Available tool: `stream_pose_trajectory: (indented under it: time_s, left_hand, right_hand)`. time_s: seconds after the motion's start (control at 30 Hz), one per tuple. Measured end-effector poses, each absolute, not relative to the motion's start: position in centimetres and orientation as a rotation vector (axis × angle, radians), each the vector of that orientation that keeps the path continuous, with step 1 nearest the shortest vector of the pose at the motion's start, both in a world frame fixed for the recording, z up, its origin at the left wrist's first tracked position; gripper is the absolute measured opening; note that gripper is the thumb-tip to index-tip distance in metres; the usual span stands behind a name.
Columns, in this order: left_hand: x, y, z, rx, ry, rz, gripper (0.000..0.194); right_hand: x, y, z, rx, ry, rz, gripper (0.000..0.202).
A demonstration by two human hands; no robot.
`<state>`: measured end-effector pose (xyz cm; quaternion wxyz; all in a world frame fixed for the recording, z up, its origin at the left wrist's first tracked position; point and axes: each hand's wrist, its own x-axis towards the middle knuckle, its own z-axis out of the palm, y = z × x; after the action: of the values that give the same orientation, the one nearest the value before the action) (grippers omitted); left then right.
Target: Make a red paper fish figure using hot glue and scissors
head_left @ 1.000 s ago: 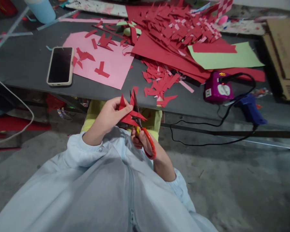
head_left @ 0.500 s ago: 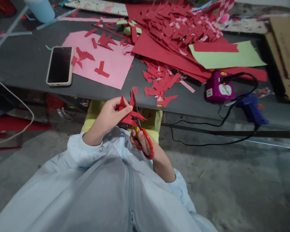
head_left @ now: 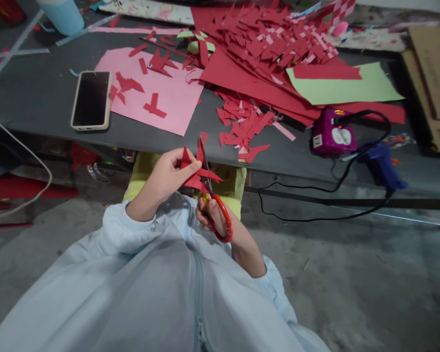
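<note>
My left hand (head_left: 172, 173) pinches a red paper cutout (head_left: 194, 181) with several pointed strips, held above my lap just off the table's front edge. In my right hand (head_left: 210, 215) is a pair of scissors (head_left: 223, 220) with red-orange handles, its fingers wrapped through the loops. The blades point away from me and lie against the cutout's strips; whether they are biting into the paper I cannot tell. Red paper scraps (head_left: 245, 124) lie in a heap on the table just beyond my hands.
A pink sheet (head_left: 176, 115) with red cut pieces lies by a phone (head_left: 91, 100). Behind are stacked red sheets (head_left: 253, 80) and a green sheet (head_left: 352, 90). At right sit a purple box (head_left: 332, 134), a blue glue gun (head_left: 383, 166) with a hanging cord, and cardboard (head_left: 434, 73).
The scissors and my right hand have shifted very slightly to the left. My left hand and the cutout stay almost where they were.
</note>
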<state>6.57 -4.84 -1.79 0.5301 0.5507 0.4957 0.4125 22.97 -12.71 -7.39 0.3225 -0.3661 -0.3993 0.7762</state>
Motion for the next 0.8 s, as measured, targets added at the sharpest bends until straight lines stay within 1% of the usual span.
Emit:
stream_pose_trajectory:
  time_s: [0.2,0.33,0.53,0.7,0.8]
  left_hand:
    - [6.44,-4.80,-1.98,1.285,1.167,0.990,0.023]
    - [6.41,-4.86,-1.89,1.252,1.153,0.987,0.023]
    - [6.67,-5.07,-1.59,1.219,1.167,0.875,0.024]
    - [6.89,-5.11,-1.41,1.229,1.176,0.856,0.024]
    - [6.92,-5.09,-1.37,1.214,1.179,0.861,0.024]
  right_hand:
    - [23.45,-12.70,-7.23,-1.023,-1.173,1.972,0.053]
    - [23.47,-12.62,-7.32,-0.969,-1.048,2.034,0.052]
    - [23.46,-12.50,-7.62,-0.956,-0.968,2.052,0.051]
    - [23.49,-12.31,-7.02,-1.008,-0.971,2.037,0.059]
    - [23.49,-12.28,-6.84,-1.010,-0.965,2.046,0.060]
